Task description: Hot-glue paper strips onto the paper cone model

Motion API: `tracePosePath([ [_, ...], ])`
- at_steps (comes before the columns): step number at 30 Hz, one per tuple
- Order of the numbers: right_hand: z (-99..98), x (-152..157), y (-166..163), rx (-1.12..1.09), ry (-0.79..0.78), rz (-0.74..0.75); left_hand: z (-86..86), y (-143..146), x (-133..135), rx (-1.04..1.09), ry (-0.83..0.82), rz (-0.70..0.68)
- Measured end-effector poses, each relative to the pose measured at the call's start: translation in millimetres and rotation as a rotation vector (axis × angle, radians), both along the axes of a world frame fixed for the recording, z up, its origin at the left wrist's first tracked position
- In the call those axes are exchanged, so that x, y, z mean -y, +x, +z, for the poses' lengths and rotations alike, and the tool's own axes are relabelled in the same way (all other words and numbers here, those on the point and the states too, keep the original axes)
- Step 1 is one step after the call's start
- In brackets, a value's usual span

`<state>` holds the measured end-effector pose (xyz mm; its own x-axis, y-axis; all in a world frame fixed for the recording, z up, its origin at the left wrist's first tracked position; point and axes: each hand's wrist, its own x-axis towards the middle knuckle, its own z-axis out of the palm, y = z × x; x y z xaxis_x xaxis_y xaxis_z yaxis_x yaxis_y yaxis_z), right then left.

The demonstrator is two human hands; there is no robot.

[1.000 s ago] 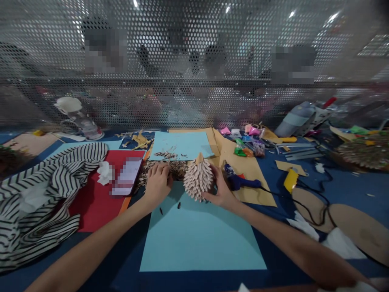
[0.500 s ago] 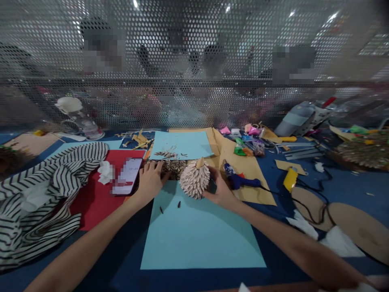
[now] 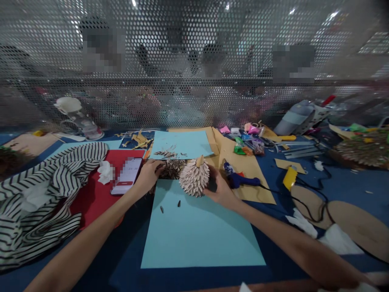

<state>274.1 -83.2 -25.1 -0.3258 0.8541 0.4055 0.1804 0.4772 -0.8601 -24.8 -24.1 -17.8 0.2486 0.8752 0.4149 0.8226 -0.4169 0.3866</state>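
My right hand (image 3: 221,188) is wrapped round a rounded craft figure (image 3: 193,178) from the right. Overlapping pale shells, like sunflower seed hulls, cover the figure, and a beige pointed piece sticks up at its top. Part of a dark surface shows between my palm and the shells. My left hand (image 3: 148,175) is at the left edge of a pile of dark striped seed hulls (image 3: 174,168), its fingers drawn together in a pinch; whatever they hold is too small to make out. Two loose hulls (image 3: 179,203) lie on the light blue sheet (image 3: 203,239) below the figure.
A blue glue gun (image 3: 243,181) with a black cord lies right of my right hand, near a yellow cutter (image 3: 290,178) and cardboard discs (image 3: 358,227). Left are a phone (image 3: 127,176), red paper (image 3: 91,207) and striped cloth (image 3: 57,190). A perforated metal screen (image 3: 188,105) stands behind.
The fingers of my left hand, spread over the pile before, have drawn together and pulled back slightly left. My right hand and the craft figure have barely moved.
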Motion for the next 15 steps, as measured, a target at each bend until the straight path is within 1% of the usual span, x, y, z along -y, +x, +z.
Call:
tracePosePath([
  [5, -0.9, 0, 0, -0.019, -0.022, -0.006, 5.1, 0, -2, 0.016, -0.009, 0.025],
  [9, -1.4, 0, -1, -0.024, -0.010, -0.016, 8.1, 1, -1, 0.053, 0.001, 0.052],
  [12, -0.1, 0, -1, -0.025, 0.000, -0.016, 17.7, 3, 1, 0.078, 0.003, 0.062],
  [15, 1.2, 1, -1, -0.014, -0.001, -0.017, 33.1, 5, 4, 0.078, -0.007, 0.057],
])
